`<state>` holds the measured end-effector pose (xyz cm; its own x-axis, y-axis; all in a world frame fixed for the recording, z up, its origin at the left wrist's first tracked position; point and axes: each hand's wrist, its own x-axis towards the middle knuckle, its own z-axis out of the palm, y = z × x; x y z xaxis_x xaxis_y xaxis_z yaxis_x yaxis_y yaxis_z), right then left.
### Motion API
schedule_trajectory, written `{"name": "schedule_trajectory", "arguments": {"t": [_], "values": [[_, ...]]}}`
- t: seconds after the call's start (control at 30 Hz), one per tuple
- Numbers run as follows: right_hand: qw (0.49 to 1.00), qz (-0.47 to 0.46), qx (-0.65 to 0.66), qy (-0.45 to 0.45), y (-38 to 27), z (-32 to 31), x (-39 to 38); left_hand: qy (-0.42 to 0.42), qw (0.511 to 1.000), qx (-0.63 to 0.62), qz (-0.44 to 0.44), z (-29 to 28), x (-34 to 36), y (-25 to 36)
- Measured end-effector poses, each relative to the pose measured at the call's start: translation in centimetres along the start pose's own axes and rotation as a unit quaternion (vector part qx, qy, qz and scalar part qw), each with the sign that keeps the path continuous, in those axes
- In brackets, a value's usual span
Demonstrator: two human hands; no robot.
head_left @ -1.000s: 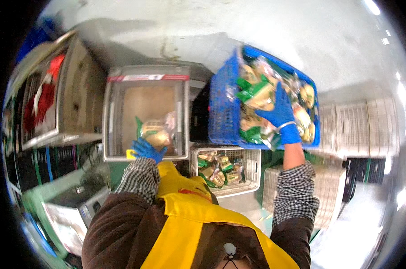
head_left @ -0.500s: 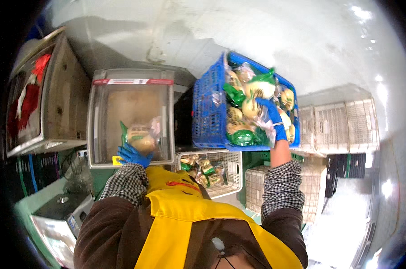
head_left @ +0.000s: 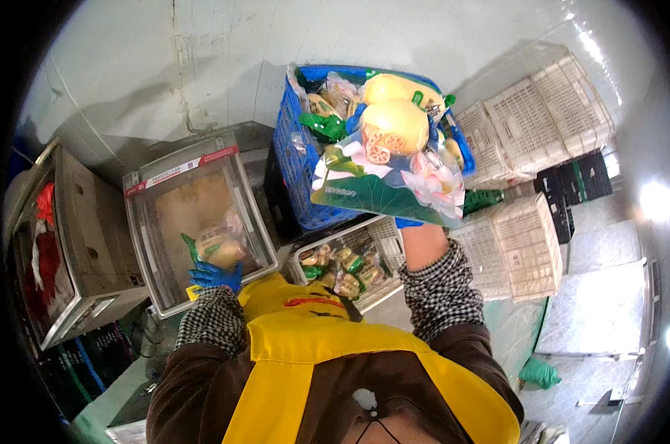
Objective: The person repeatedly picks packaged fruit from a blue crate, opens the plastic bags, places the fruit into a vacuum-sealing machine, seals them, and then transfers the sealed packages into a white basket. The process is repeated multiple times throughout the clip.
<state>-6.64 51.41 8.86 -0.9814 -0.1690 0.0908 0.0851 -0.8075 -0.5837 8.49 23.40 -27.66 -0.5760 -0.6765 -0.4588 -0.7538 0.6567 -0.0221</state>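
Observation:
My right hand (head_left: 407,221), blue-gloved, is mostly hidden behind a printed bag of lotus root (head_left: 394,132); its fingers are closed round the bag. Pale root shows through the upper part, and the bag's lower panel carries printed lotus flowers and leaves. This bag is over a blue crate (head_left: 289,159) holding more bagged lotus root (head_left: 322,117). My left hand (head_left: 216,276), also gloved in blue, rests with fingers apart at the near edge of a grey-framed machine with a clear lid (head_left: 257,222). Right beside its fingers, another bagged lotus root (head_left: 222,248) lies in the machine.
A white basket (head_left: 383,240) with smaller bagged roots stands low between the machine and my right arm. White slatted crates (head_left: 550,111) are at the right, with another white crate (head_left: 509,248) nearer. A second metal machine (head_left: 91,237) with red cloth stands at the left.
My right hand has lifted a bag of lotus root from among the others in the blue crate. The view has tilted; my left hand stays at the machine's near edge.

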Motion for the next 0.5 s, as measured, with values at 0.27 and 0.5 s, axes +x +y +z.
{"name": "schedule_trajectory", "arguments": {"t": [0.27, 0.5], "values": [[0.996, -0.072, -0.028, 0.033, -4.2, -1.5, -4.4, 0.03, 0.999, -0.005, 0.026, 0.6, -0.1, -0.3], [0.993, -0.108, -0.028, 0.05, -6.3, -3.1, -8.5, 0.042, 0.985, -0.13, 0.1, 2.1, 1.8, -1.3]]}}
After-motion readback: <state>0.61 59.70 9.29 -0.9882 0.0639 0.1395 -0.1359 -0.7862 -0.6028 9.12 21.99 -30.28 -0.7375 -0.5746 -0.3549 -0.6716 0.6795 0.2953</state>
